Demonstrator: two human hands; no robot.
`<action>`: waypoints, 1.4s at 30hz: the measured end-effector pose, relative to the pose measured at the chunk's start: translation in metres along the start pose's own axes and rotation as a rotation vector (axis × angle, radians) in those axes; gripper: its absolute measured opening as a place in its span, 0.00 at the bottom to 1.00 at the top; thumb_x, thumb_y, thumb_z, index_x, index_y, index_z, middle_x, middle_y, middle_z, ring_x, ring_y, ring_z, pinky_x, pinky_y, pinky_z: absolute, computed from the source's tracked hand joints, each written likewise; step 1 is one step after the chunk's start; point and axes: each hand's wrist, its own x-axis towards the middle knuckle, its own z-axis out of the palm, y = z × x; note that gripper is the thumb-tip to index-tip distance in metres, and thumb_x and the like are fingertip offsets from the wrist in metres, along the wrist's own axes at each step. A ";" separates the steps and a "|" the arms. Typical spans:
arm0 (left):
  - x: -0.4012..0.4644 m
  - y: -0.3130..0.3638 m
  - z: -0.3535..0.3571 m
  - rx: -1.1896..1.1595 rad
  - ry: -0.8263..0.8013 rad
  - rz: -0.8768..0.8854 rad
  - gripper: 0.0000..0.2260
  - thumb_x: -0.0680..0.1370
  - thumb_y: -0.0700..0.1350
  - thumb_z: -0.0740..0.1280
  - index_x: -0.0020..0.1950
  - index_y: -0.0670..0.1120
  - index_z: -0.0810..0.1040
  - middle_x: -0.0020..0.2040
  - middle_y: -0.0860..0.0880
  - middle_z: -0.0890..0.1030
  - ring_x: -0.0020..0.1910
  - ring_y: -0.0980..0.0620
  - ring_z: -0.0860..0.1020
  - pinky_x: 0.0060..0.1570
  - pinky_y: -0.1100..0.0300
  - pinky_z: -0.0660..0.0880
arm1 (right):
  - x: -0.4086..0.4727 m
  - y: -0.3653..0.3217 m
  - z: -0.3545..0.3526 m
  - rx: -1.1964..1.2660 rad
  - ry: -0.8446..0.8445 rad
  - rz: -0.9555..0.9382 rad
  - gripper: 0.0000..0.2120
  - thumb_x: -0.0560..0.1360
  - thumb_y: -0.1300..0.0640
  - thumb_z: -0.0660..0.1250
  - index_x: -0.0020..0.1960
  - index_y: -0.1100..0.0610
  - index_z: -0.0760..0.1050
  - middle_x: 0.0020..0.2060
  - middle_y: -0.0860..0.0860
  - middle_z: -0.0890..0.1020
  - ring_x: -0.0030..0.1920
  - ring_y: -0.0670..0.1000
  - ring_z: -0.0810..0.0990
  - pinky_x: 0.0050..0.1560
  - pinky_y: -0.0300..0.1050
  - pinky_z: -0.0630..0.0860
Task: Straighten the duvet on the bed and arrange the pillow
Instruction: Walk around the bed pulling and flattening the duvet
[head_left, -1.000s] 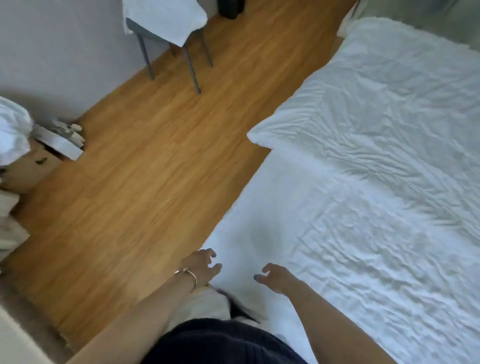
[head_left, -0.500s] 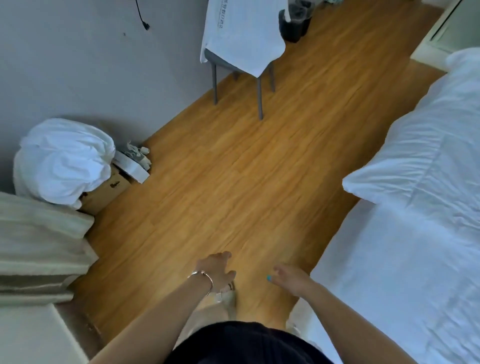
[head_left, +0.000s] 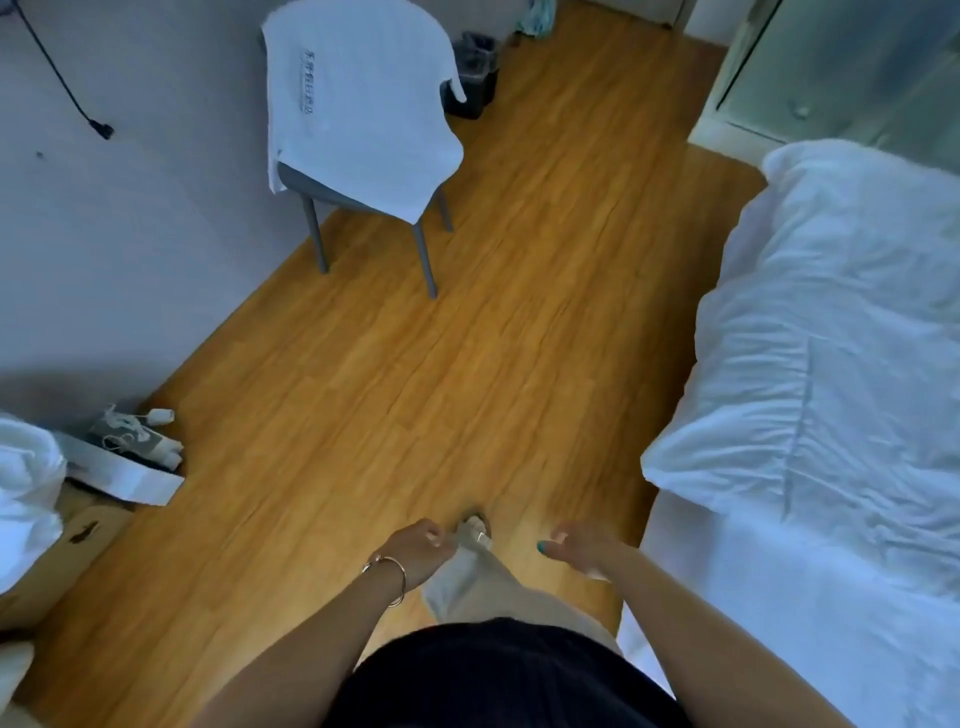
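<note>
A white wrinkled duvet (head_left: 841, 364) lies on the bed along the right edge, its near corner hanging over the bare white sheet (head_left: 810, 597). No pillow shows on the bed. My left hand (head_left: 415, 551), with a thin bangle on the wrist, hangs over the wooden floor with loosely curled fingers and holds nothing. To its right, near the bed's side, my right hand (head_left: 582, 545) is also empty, fingers apart. Both hands are off the bedding.
A grey chair (head_left: 363, 208) draped with a white towel stands by the left wall. A black bin (head_left: 470, 78) sits behind it. A white bundle (head_left: 26, 493), a cardboard box and a shoe box lie at the left. A glass door (head_left: 852, 67) is at top right.
The view has swung left and away from the bed, so the bed now sits at the right edge. Both hands have moved off the sheet and now hang over the floor.
</note>
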 end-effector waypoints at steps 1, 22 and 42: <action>0.016 0.020 -0.029 0.046 0.024 0.004 0.17 0.76 0.61 0.60 0.62 0.55 0.72 0.56 0.53 0.79 0.53 0.50 0.78 0.52 0.57 0.75 | 0.013 -0.003 -0.029 0.109 0.017 0.021 0.31 0.78 0.37 0.59 0.73 0.56 0.64 0.69 0.53 0.70 0.65 0.54 0.72 0.65 0.48 0.70; 0.338 0.602 -0.240 0.617 -0.174 0.695 0.17 0.76 0.61 0.61 0.61 0.56 0.72 0.53 0.58 0.77 0.50 0.53 0.78 0.51 0.58 0.73 | 0.173 0.051 -0.469 0.962 0.588 0.377 0.19 0.77 0.44 0.66 0.56 0.60 0.76 0.47 0.56 0.77 0.49 0.54 0.77 0.54 0.54 0.74; 0.517 1.003 -0.033 1.083 -0.503 1.216 0.19 0.79 0.49 0.64 0.71 0.55 0.68 0.66 0.53 0.73 0.67 0.51 0.68 0.63 0.53 0.71 | 0.295 0.304 -0.679 1.156 0.780 0.931 0.25 0.77 0.45 0.63 0.71 0.51 0.65 0.68 0.51 0.69 0.69 0.53 0.64 0.64 0.51 0.69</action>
